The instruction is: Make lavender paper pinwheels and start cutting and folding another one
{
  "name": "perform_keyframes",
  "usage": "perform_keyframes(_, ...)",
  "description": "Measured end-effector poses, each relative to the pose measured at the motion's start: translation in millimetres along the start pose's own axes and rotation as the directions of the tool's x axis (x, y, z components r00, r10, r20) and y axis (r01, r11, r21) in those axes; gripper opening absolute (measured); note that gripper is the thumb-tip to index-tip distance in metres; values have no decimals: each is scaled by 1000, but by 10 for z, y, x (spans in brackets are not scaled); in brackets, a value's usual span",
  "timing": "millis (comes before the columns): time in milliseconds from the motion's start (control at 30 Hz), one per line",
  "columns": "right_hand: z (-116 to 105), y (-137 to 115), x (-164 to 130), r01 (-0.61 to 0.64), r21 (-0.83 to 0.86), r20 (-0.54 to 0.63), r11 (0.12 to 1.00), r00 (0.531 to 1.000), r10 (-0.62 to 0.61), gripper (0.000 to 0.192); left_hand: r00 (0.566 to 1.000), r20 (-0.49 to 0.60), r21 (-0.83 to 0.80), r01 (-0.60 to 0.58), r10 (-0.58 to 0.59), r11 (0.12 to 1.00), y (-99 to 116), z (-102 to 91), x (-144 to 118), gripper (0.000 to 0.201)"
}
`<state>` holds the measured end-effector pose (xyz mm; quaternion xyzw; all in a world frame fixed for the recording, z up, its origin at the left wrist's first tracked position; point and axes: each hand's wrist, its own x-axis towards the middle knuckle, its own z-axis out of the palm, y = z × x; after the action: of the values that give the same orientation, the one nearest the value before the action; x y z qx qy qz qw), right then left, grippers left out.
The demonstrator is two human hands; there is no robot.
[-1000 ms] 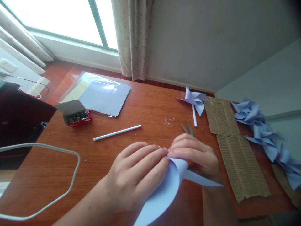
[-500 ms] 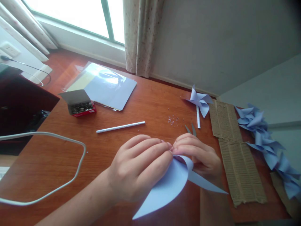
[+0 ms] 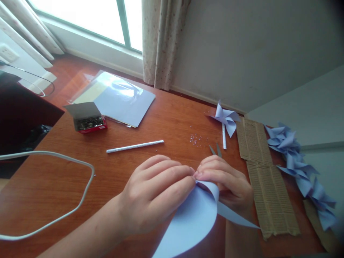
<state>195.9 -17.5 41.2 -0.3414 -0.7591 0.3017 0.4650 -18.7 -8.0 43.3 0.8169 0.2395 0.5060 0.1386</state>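
Near the front of the desk, both hands pinch a light-blue paper pinwheel (image 3: 192,222) whose points curl in toward its middle. My left hand (image 3: 156,193) lies over its upper left side, fingers closed on the paper. From the other side my right hand (image 3: 228,179) grips it, the fingertips of both hands meeting at the pinwheel's centre. What lies under the fingertips is hidden. Just beyond my right hand, the scissors (image 3: 215,149) show only their blade tips. A white paper straw (image 3: 134,146) lies on the desk ahead of my left hand.
An open red box of metal pins (image 3: 90,123) and a plastic sleeve of paper sheets (image 3: 126,102) are at the back left. A finished pinwheel (image 3: 227,117) on a straw, corrugated cardboard (image 3: 271,193) and several blue pinwheels (image 3: 285,139) lie right. A white cable (image 3: 90,179) loops at left.
The view has shifted slightly, so things on the desk appear a little further left. Both hands keep their grip; the pinwheel's near point has dropped past the lower edge of the picture.
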Motion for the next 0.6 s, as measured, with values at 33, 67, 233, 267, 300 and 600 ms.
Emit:
perform_keyframes(33,3,2,-3,7,3,-7,1000,1000,-7,14,1000,4,1,-10,10,1000,-1,-7,1,15)
perform_keyframes(67,5,3,-5,12,7,-10,1000,1000,-12,15,1000,15,3,-14,14,1000,2,-18,5,16)
perform_keyframes(233,19,-5,-4,21,28,-49,999,999,-20,17,997,73,2,-8,7,1000,33,-90,39,18)
perform_keyframes(267,22,-8,-4,25,31,-57,999,998,-23,17,997,70,0,-14,14,1000,35,-98,38,19)
perform_keyframes(300,24,-10,-4,27,31,-61,999,998,-25,18,997,71,-1,-17,17,1000,35,-103,34,19)
perform_keyframes(600,39,-37,-26,5,27,-73,1000,997,-3,21,998,61,21,0,-1,1000,37,-121,-8,14)
